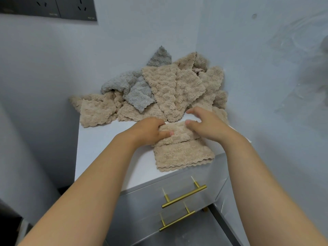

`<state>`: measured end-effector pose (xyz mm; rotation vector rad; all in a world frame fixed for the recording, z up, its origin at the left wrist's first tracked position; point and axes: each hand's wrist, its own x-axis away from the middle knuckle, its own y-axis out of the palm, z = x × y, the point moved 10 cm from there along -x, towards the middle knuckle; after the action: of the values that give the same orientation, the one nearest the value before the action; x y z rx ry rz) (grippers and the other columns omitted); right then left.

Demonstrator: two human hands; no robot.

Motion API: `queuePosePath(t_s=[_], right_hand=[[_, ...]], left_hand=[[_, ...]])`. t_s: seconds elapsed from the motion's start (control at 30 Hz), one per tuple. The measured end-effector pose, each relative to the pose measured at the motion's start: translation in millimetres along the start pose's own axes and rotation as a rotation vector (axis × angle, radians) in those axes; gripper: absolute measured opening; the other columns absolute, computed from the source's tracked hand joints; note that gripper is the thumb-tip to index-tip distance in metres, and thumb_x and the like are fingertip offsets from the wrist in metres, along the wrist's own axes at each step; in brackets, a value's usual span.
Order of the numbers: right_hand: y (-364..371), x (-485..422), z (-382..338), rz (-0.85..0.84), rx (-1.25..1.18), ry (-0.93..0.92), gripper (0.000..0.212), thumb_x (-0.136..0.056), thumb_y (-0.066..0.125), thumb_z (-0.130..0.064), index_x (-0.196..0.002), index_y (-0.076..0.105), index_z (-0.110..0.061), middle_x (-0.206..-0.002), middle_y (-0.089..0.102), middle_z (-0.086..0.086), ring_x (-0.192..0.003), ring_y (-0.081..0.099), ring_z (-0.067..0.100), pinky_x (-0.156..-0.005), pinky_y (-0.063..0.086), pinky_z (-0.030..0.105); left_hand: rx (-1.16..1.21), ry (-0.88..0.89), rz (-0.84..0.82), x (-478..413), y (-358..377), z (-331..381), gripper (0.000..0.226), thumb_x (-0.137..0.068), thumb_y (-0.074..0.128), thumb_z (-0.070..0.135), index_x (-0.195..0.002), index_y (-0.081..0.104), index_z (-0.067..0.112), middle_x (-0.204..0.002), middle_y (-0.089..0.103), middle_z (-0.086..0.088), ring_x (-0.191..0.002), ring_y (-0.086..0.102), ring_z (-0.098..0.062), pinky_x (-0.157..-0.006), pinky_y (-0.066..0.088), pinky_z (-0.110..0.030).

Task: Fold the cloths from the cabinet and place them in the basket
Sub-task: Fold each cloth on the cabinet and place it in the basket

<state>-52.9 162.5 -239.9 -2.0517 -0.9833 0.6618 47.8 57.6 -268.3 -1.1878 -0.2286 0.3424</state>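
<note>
A beige fleece cloth [182, 153] lies partly folded near the front of the white cabinet top [99, 144]. My left hand [149, 130] grips its far folded edge from the left, thumb over the fabric. My right hand [205, 124] holds the same edge from the right, with the thumb on top. Behind them a loose pile of beige cloths [170, 89] and grey cloths [136, 91] fills the corner against the wall. No basket is in view.
The cabinet stands in a corner between pale walls. Two grey drawer fronts with brass bar handles [184, 196] lie below the front edge. Dark wall sockets [76, 8] sit at the top left. Crinkled clear plastic [301, 50] hangs at the right.
</note>
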Motion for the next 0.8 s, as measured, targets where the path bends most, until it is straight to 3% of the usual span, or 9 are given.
queuePosePath(t_s=[0.07,0.13,0.27,0.33,0.4,0.53,0.63,0.73,0.8], right_hand=[[17.9,2.1,-2.7,-0.132,0.017,0.004,0.046,-0.094,0.055,-0.024,-0.138,0.043,-0.026,-0.138,0.049,0.001,-0.120,0.049,0.018,-0.093,0.037,0.027],[27.4,3.3,-0.5,-0.205,0.046,0.020,0.050,-0.093,0.055,-0.020,-0.141,0.040,-0.027,-0.141,0.046,0.001,-0.123,0.047,0.018,-0.093,0.035,0.025],[28.2,6.5,-3.0,-0.287,0.149,0.036,0.054,-0.090,0.061,-0.016,-0.140,0.042,-0.021,-0.136,0.046,0.003,-0.122,0.048,0.022,-0.093,0.040,0.029],[23.6,4.0,-5.6,-0.245,0.144,0.023,0.044,-0.084,0.067,-0.013,-0.126,0.054,-0.016,-0.122,0.054,0.005,-0.112,0.053,0.024,-0.093,0.045,0.035],[12.4,-0.3,-9.2,-0.116,0.126,-0.001,0.031,-0.079,0.072,-0.011,-0.109,0.061,-0.010,-0.107,0.054,0.006,-0.102,0.053,0.023,-0.084,0.046,0.034],[-8.3,-3.9,-21.2,0.160,0.193,-0.105,0.029,-0.074,0.070,-0.006,-0.096,0.054,-0.018,-0.100,0.041,0.000,-0.094,0.036,0.014,-0.074,0.030,0.027],[-5.5,-3.1,-20.3,0.182,0.215,-0.124,0.036,-0.072,0.068,-0.002,-0.092,0.046,-0.022,-0.099,0.039,-0.003,-0.092,0.035,0.014,-0.070,0.031,0.028],[0.7,-2.0,-18.4,0.107,0.212,-0.122,0.041,-0.071,0.072,-0.005,-0.085,0.041,-0.027,-0.096,0.041,-0.003,-0.089,0.040,0.017,-0.065,0.034,0.029],[5.7,0.0,-13.3,-0.020,0.193,-0.069,0.042,-0.071,0.078,-0.011,-0.088,0.043,-0.027,-0.098,0.044,-0.003,-0.089,0.045,0.018,-0.067,0.039,0.030]], left_hand=[[0.031,-0.041,-0.011,0.5,0.3,-1.4,0.035,-0.087,0.055,0.054,-0.093,0.054,0.020,-0.079,0.053,0.004,-0.075,0.048,-0.015,-0.061,0.036,-0.029],[0.077,-0.070,-0.038,1.7,0.0,-3.8,0.039,-0.083,0.060,0.056,-0.098,0.056,0.020,-0.082,0.054,0.007,-0.077,0.049,-0.013,-0.062,0.036,-0.028],[0.236,-0.104,-0.118,9.3,-3.4,-12.0,0.046,-0.076,0.074,0.044,-0.112,0.058,0.020,-0.106,0.061,0.003,-0.099,0.058,-0.018,-0.088,0.047,-0.036],[0.265,-0.100,-0.056,11.1,-12.9,-10.7,0.051,-0.073,0.079,0.038,-0.115,0.058,0.017,-0.109,0.061,0.003,-0.102,0.057,-0.020,-0.091,0.046,-0.037],[0.237,-0.102,0.077,10.2,-25.7,-8.6,0.057,-0.073,0.080,0.032,-0.122,0.055,0.017,-0.111,0.052,0.008,-0.104,0.052,-0.017,-0.085,0.041,-0.030],[0.133,-0.030,0.314,8.9,-44.2,1.8,0.041,-0.071,0.081,0.020,-0.101,0.053,0.020,-0.099,0.053,0.006,-0.091,0.049,-0.017,-0.070,0.035,-0.028],[-0.017,0.051,0.374,9.5,-44.3,10.0,0.033,-0.074,0.075,0.013,-0.093,0.049,0.019,-0.093,0.049,0.005,-0.088,0.047,-0.018,-0.064,0.030,-0.028],[0.020,0.096,0.244,8.3,-33.2,10.8,0.029,-0.073,0.065,0.000,-0.094,0.051,0.015,-0.097,0.050,0.000,-0.089,0.045,-0.019,-0.068,0.038,-0.031],[0.079,0.101,0.103,10.0,-25.4,10.3,0.024,-0.074,0.060,0.004,-0.095,0.052,0.014,-0.100,0.050,-0.005,-0.089,0.044,-0.019,-0.072,0.037,-0.030]])
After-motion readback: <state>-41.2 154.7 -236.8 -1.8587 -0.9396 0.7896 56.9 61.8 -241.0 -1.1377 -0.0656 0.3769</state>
